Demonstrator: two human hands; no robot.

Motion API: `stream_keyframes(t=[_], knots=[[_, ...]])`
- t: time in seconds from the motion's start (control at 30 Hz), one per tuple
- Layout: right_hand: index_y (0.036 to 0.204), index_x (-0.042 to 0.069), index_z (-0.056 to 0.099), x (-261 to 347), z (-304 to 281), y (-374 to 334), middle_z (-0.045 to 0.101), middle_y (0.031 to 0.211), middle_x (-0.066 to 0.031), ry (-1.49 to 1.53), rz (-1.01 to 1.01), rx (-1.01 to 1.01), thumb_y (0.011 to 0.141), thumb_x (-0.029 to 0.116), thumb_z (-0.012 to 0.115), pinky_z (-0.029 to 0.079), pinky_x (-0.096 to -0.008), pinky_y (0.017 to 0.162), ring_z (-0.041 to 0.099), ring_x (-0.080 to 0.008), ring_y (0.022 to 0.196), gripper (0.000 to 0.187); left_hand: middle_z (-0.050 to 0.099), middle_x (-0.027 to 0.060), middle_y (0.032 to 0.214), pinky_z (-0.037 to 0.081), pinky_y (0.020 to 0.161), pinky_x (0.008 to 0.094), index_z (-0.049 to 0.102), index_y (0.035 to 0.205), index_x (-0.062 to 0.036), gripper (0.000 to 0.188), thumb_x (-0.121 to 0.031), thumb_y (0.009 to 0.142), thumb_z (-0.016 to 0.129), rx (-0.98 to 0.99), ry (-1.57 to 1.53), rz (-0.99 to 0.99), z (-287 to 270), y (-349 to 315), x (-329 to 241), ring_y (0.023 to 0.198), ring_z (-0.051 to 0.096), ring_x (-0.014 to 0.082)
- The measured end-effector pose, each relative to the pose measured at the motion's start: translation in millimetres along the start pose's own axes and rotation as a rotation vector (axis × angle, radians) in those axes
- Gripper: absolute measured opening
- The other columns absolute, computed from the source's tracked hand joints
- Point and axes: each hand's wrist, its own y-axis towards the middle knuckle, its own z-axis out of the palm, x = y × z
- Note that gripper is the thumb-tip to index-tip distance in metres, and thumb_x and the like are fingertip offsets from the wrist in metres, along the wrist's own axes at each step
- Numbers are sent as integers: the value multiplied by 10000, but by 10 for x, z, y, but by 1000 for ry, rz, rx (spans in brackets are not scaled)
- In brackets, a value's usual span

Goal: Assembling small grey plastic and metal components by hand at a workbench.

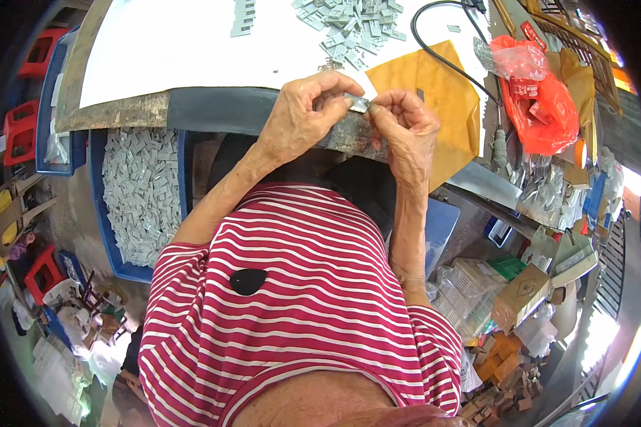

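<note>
Pinched between the fingertips of both hands is a small grey metal piece [359, 104], held just over the table's front edge. My left hand [308, 114] grips its left end with thumb and forefinger. On the other end, the thumb and fingers of my right hand [407, 124] close round it. Its finer details are too small to make out. Beyond the hands, a pile of similar grey metal pieces [356, 27] lies on the white sheet [171, 50]. A row of such pieces [243, 17] lines up to the left of the pile.
A yellow-brown padded envelope [441, 85] lies by my right hand, with a black cable [421, 44] curving over it. Red plastic bags [537, 107] sit at the right. Below the table at left, a blue bin [112, 245] holds many grey pieces. Cardboard boxes [523, 295] crowd the right floor.
</note>
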Motion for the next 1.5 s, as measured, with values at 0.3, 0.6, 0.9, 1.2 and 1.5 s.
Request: stream_keyframes(t=[0.3, 0.6, 0.9, 1.2, 1.5], knots=[[814, -17, 554, -43, -12, -10, 569, 632, -35, -26, 53, 78, 762, -16, 585, 383, -170, 399, 482, -55, 456, 61, 551, -16, 726, 396, 602, 191, 618, 908, -26, 129, -81, 832, 530, 66, 39, 5, -59, 1, 22, 654, 465, 46], [821, -14, 554, -47, -44, 5, 572, 638, -43, -8, 98, 115, 759, 0, 607, 386, -178, 407, 493, -70, 464, 82, 548, -22, 717, 392, 621, 191, 614, 908, -18, 146, -96, 833, 515, 122, -12, -38, -72, 27, 24, 664, 466, 46], [809, -19, 556, -61, -9, -8, 558, 609, -41, 1, 79, 45, 761, -6, 590, 409, -185, 422, 516, -82, 475, 61, 564, -13, 732, 411, 650, 197, 617, 911, -12, 155, -102, 835, 516, 129, -65, -58, -41, 55, 38, 690, 495, 53], [772, -28, 544, -87, 64, -14, 549, 594, -44, 84, 31, -35, 747, -35, 573, 406, -189, 418, 511, -87, 458, 39, 594, 12, 767, 433, 677, 201, 621, 930, -7, 160, -91, 838, 521, 149, -79, -29, -62, 95, 55, 709, 527, 67], [764, -21, 546, -72, 133, -29, 535, 597, -33, 75, 33, -26, 748, -19, 577, 395, -196, 417, 492, -85, 449, 35, 619, 60, 810, 461, 662, 226, 599, 981, 9, 200, -43, 790, 569, 135, 145, 142, -173, -23, 25, 732, 568, 99]])
